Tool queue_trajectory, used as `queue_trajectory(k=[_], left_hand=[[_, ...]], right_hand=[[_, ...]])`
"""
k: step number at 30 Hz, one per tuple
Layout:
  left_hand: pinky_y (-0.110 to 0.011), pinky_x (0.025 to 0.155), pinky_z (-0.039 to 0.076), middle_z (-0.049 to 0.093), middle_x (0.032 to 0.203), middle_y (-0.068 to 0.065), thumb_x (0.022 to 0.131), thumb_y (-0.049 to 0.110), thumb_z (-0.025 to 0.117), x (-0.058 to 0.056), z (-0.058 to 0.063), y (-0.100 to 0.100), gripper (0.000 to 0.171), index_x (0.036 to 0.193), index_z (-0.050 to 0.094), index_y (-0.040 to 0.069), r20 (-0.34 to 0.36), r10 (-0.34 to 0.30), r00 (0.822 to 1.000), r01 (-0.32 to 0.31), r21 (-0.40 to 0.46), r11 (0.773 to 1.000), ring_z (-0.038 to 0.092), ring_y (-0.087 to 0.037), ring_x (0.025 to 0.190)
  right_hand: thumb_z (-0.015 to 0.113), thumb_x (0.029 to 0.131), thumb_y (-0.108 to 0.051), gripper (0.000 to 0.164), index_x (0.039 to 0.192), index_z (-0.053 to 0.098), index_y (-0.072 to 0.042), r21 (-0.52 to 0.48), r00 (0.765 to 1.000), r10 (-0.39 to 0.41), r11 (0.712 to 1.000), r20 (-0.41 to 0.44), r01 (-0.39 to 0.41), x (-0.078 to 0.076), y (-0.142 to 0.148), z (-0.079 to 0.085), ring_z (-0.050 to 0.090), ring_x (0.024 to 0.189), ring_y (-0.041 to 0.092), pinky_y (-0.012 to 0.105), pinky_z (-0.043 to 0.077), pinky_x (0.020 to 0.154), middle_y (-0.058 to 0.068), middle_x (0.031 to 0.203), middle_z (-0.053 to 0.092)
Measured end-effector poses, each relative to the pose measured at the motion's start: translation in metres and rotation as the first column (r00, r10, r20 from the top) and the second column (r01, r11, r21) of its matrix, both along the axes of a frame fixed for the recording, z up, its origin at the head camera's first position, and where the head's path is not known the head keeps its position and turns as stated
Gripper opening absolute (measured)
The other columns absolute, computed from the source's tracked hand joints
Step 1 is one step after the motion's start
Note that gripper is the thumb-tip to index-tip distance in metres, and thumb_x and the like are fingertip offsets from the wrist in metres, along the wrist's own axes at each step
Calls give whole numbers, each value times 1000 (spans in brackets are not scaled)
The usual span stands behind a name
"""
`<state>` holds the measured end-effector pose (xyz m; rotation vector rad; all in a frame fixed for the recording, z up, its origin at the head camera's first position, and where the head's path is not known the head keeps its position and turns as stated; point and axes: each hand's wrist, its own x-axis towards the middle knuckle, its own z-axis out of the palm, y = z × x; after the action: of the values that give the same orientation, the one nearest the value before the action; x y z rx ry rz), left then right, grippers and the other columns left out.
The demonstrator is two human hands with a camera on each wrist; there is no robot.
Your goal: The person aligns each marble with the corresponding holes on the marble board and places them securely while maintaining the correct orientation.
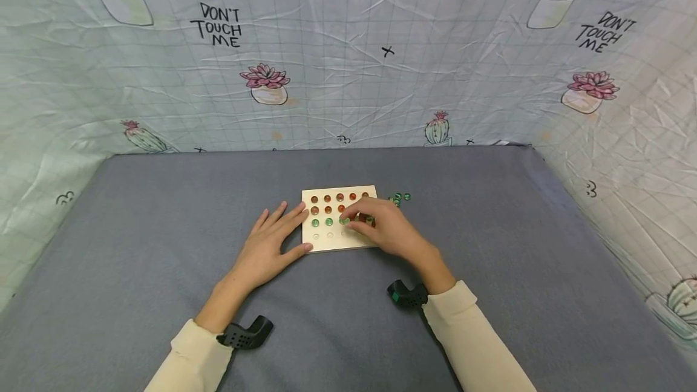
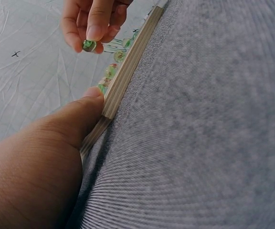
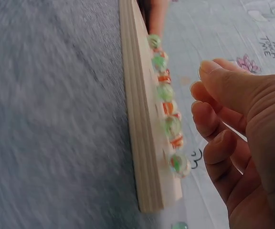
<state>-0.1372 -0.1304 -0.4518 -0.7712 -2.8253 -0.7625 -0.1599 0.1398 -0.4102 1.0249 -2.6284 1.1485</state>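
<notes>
A pale wooden board (image 1: 337, 245) lies flat, with rows of marbles in round hollows. Orange-red marbles (image 1: 340, 197) fill the two far rows, and green marbles (image 1: 329, 221) stand in the third. The near row shows bare hollows. My left hand (image 1: 267, 251) rests with spread fingers at the board's left edge, its thumb at the near corner. Over the board, my right hand (image 1: 388, 227) pinches a green marble (image 2: 89, 46) between thumb and finger. In the right wrist view the thumb and fingers (image 3: 223, 81) hide that marble. The right hand covers part of the board.
Several loose green marbles (image 1: 398, 196) lie on the grey cloth (image 1: 463, 198) just right of the board. Behind the table hangs a patterned curtain (image 1: 337, 77), which also runs along both sides. A black wrist device (image 1: 245, 333) sits at each sleeve cuff.
</notes>
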Motion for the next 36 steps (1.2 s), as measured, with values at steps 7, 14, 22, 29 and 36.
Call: queue_trajectory(k=[7,14,22,29,36], left_hand=[[-51,115,8,34,152,3,91,52,59,0,0,-1,68,147,41,18,4,2,1000,-2,-8,1000,22,-29,142],[-50,115,8,34,152,3,90,52,59,1,-2,0,68,147,42,19,-4,0,1000,0,-2,1000,22,-28,142],[-51,115,7,35,152,2,90,52,59,0,-3,0,68,147,42,18,-9,-1,1000,1,1,1000,22,-28,142],[-51,115,8,35,152,2,90,51,60,0,-5,0,68,147,43,18,-15,-6,1000,6,7,1000,23,-28,142],[-52,114,8,35,152,1,90,49,62,0,-5,-1,69,147,42,17,-26,-8,1000,8,11,1000,23,-30,142]], right_hand=[[71,87,-11,14,101,73,-13,-13,999,24,1000,-22,-24,1,-13,-3,56,77,6,28,50,64,-5,94,65],[71,88,-11,14,102,72,-13,-15,999,36,999,-31,-37,3,-25,-7,54,73,4,24,48,63,-5,93,64],[70,88,-11,13,101,71,-11,-41,998,50,998,-47,-52,5,-36,-12,53,69,4,22,46,59,-5,91,65],[71,88,-11,12,100,71,-12,-38,998,41,998,-49,-43,6,-41,-18,52,67,4,20,45,59,-5,90,65],[72,87,-13,12,99,71,-14,-8,998,27,1000,-64,-28,8,-45,-24,51,66,2,20,44,59,-6,88,65]])
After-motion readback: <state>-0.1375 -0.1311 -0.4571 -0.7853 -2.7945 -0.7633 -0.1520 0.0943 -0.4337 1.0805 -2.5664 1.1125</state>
